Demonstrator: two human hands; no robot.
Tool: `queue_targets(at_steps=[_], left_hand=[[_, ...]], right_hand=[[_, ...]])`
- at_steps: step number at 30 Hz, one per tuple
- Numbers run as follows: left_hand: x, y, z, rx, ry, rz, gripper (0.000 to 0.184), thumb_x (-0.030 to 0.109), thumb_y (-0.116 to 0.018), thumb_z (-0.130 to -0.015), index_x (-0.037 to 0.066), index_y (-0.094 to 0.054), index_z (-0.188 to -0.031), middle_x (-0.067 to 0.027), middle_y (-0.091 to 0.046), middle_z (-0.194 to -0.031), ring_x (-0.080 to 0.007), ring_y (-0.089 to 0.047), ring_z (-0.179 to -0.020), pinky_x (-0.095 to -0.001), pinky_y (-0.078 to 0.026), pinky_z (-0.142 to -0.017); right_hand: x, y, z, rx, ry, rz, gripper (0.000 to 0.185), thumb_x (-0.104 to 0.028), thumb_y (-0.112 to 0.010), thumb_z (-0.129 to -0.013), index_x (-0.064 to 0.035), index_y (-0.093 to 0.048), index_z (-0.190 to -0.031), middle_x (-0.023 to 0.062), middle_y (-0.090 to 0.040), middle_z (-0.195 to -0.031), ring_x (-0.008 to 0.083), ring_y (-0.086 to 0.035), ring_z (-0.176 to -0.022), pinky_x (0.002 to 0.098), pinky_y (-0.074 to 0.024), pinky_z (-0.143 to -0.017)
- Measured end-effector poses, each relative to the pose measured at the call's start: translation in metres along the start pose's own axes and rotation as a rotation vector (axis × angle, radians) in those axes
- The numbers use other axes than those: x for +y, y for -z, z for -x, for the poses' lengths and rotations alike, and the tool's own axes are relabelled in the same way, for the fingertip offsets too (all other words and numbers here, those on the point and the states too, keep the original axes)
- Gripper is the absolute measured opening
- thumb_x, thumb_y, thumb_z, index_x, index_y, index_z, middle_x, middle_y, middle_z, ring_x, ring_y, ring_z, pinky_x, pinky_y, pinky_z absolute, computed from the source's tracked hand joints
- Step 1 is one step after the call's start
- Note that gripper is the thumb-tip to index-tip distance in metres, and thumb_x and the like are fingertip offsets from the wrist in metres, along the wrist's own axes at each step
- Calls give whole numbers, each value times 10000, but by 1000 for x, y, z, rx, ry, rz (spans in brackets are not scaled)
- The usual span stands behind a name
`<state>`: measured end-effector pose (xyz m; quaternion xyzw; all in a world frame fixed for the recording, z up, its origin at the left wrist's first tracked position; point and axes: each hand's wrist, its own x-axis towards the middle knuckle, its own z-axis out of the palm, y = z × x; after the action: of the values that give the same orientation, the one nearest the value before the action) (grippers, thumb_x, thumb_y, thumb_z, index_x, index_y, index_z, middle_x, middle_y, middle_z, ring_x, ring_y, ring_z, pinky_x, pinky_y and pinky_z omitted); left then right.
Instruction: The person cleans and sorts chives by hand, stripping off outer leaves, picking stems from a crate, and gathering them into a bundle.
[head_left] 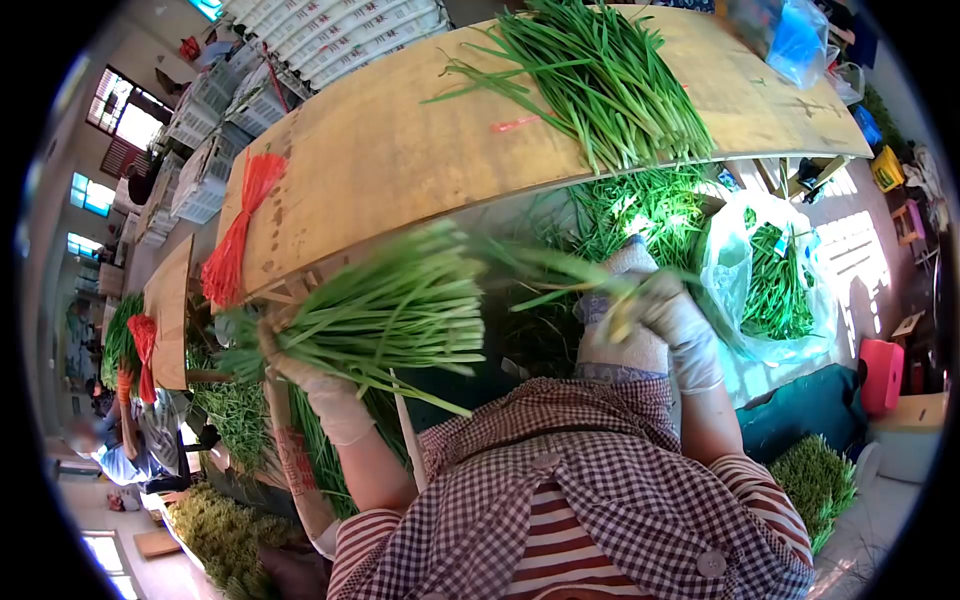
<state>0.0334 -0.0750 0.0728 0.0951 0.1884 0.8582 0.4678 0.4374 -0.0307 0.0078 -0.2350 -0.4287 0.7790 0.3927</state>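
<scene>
A thick bunch of long green stalks [390, 310] is in my left hand [300, 375], whose gloved fingers wrap round it; its pale ends point right. My right hand [665, 305], also gloved, is closed on a few loose stalks [560, 268] that stretch left toward the bunch and are smeared by motion. Beyond my hands, a big pile of green stalks [610, 90] lies on the wooden table [400, 140]. Red ties [245, 220] hang over the table's left part.
A clear plastic bag [730, 265] of greens stands on the right, beside loose greens [650, 215] under the table edge. Stacked white crates [205, 185] stand at the upper left. Another person [140, 450] sits at the far left. A red stool [880, 375] is at the right.
</scene>
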Motion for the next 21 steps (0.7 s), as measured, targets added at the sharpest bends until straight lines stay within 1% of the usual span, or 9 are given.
queue_targets(at_steps=[1,3,4,6,9,14,15,20,21], left_hand=[[6,3,-3,-63,11,62,183,261,-604,-849,179,-522,-707,66,-511,-671,-107,-539,-726,-451,-414,-980],[28,17,-12,-180,37,180,207,255,-611,-848,178,-496,-694,65,-497,-658,-107,-534,-731,-458,-375,-1042],[30,18,-16,-203,-6,191,230,229,-619,-845,176,-464,-684,69,-486,-651,-99,-511,-724,-442,-339,-1074],[15,10,-9,-265,-62,184,241,222,-615,-843,163,-438,-690,49,-477,-650,-112,-497,-706,-390,-399,-934],[10,19,-21,-480,37,275,267,158,-640,-824,174,-422,-672,68,-458,-635,-89,-455,-662,-281,-442,-817],[-12,9,-15,-522,155,344,272,119,-646,-812,164,-411,-683,60,-439,-607,-92,-451,-625,-225,-430,-683],[-13,10,-15,-519,139,330,271,119,-647,-813,163,-411,-687,59,-438,-604,-92,-450,-624,-226,-429,-680],[-14,9,-11,-566,127,265,221,126,-640,-832,151,-439,-741,52,-445,-608,-99,-447,-615,-274,-416,-774],[-16,9,-11,-584,148,281,214,126,-636,-834,148,-443,-745,51,-447,-609,-100,-449,-617,-274,-417,-774]], right_hand=[[7,19,-2,59,172,-217,168,-90,-595,-905,32,-645,-1011,145,-665,-940,202,-659,-814,323,-564,-734],[20,34,-26,507,123,-51,184,-106,-642,-882,18,-647,-1019,124,-669,-963,172,-645,-856,304,-555,-747],[25,33,-34,358,88,687,267,-231,-690,-855,-17,-652,-1011,90,-676,-1004,187,-648,-807,310,-556,-771],[26,10,-45,346,-137,1111,386,-266,-678,-864,-47,-610,-1174,103,-637,-1150,196,-597,-1038,311,-467,-945],[26,-49,-73,186,-16,264,410,-267,-658,-881,-46,-596,-1221,125,-571,-1272,188,-506,-1199,290,-398,-1012],[38,-96,-97,51,-90,35,278,-215,-661,-889,-19,-672,-1085,45,-690,-910,118,-623,-838,263,-490,-797],[47,-98,-100,94,-160,-162,265,-194,-673,-878,-19,-676,-1077,61,-688,-918,108,-623,-838,248,-493,-783],[68,-74,-92,31,1,189,275,-167,-643,-892,-13,-663,-1118,81,-690,-1020,130,-617,-937,266,-475,-866],[55,-76,-82,20,-186,35,278,-159,-622,-903,-5,-655,-1131,90,-684,-1060,147,-612,-965,278,-464,-895]])
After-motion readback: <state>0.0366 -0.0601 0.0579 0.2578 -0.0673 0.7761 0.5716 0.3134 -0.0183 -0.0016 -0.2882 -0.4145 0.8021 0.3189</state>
